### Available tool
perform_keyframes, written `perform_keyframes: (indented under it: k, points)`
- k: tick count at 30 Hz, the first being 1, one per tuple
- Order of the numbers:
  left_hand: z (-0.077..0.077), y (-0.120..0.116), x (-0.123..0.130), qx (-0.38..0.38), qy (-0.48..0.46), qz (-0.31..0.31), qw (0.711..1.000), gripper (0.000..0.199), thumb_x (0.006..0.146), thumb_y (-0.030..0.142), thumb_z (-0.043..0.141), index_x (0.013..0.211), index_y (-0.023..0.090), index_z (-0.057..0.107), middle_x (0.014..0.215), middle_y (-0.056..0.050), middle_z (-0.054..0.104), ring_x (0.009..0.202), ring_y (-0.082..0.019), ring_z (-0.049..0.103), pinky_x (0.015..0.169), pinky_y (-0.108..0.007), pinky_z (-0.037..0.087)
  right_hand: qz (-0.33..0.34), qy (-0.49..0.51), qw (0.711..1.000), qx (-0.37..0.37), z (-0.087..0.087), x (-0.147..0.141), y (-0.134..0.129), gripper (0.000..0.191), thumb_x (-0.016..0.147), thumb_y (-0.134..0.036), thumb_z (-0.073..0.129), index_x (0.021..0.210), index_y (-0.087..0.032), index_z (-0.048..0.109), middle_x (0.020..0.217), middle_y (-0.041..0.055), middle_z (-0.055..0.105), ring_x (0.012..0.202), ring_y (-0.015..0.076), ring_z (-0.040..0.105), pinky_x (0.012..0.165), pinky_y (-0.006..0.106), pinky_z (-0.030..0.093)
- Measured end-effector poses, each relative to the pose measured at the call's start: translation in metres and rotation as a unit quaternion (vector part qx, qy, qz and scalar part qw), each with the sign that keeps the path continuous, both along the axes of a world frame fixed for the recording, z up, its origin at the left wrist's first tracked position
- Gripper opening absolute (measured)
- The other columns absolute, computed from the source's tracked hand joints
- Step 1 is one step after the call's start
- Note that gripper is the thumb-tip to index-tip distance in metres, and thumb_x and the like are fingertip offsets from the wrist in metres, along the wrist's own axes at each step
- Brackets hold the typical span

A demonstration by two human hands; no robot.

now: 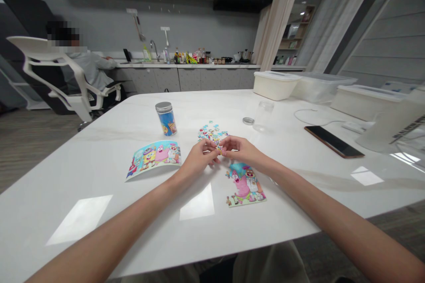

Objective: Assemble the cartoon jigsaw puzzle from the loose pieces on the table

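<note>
In the head view, brings left hand (203, 154) and right hand (239, 147) together above the white table (146, 221), fingers curled and nearly closed, pinching a small puzzle piece (220, 151) between the fingertips; mostly hidden, so cannot tell its shape or whether joined to another. Just beyond the hands, shows a scattered pile of loose pieces (212, 131). Nearer the body, beside the right forearm, shows a partly assembled puzzle (247, 184) lying flat, with a pink figure and ragged left edge. To the left, shows a curved picture sheet (154, 158), with an upright blue-labelled jar (167, 120) behind. To the right, shows a clear jar (264, 117) beside a silver lid (248, 120), then a phone (334, 141) lying flat. Farther back on the left, shows a seated person (88, 68).
</note>
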State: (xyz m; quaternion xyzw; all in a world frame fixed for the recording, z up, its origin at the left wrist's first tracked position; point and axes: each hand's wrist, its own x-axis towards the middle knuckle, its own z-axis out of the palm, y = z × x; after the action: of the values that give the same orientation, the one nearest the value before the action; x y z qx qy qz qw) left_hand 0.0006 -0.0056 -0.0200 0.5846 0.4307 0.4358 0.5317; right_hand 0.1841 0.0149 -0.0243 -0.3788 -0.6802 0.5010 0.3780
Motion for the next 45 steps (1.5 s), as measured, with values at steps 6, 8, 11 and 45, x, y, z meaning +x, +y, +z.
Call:
perform_keyframes:
  k: [6, 8, 11, 45]
  points:
    - [0.005, -0.004, 0.0, 0.013, 0.022, -0.012, 1.0, 0.015, 0.079, 0.026, 0.068, 0.081, 0.017, 0.056, 0.073, 0.001, 0.062, 0.059, -0.011, 0.063, 0.053, -0.022, 0.043, 0.003, -0.008, 1.0, -0.029, 0.004, -0.001, -0.002, 0.02, 0.077, -0.03, 0.073, 0.09, -0.019, 0.063, 0.08, 0.0023, 0.066, 0.07, 0.0125, 0.06, 0.061, 0.026, 0.049]
    - [0.006, -0.004, 0.0, 0.013, 0.024, -0.011, 1.0, 0.013, 0.079, 0.025, 0.067, 0.081, 0.017, 0.057, 0.074, 0.001, 0.062, 0.059, -0.011, 0.063, 0.053, -0.021, 0.043, -0.002, -0.004, 0.999, -0.042, 0.006, -0.001, -0.002, 0.016, 0.079, -0.028, 0.072, 0.09, -0.019, 0.064, 0.079, 0.0023, 0.067, 0.069, 0.012, 0.06, 0.06, 0.026, 0.05]
    - [0.006, -0.004, 0.001, 0.008, 0.025, -0.01, 1.0, 0.011, 0.079, 0.023, 0.067, 0.079, 0.017, 0.057, 0.072, 0.001, 0.062, 0.058, -0.01, 0.062, 0.052, -0.021, 0.042, -0.012, -0.003, 0.998, -0.054, 0.008, -0.001, -0.004, 0.013, 0.079, -0.023, 0.072, 0.089, -0.019, 0.065, 0.076, 0.0012, 0.067, 0.068, 0.0116, 0.061, 0.06, 0.026, 0.05]
    - [0.002, -0.002, -0.005, 0.071, 0.087, -0.168, 0.979, 0.012, 0.076, 0.028, 0.07, 0.077, 0.021, 0.059, 0.071, -0.001, 0.069, 0.064, -0.013, 0.064, 0.061, -0.025, 0.047, 0.126, -0.126, 0.982, -0.055, 0.039, 0.02, -0.019, 0.014, 0.074, -0.022, 0.068, 0.088, -0.02, 0.066, 0.08, 0.0012, 0.07, 0.073, 0.0136, 0.062, 0.069, 0.028, 0.048]
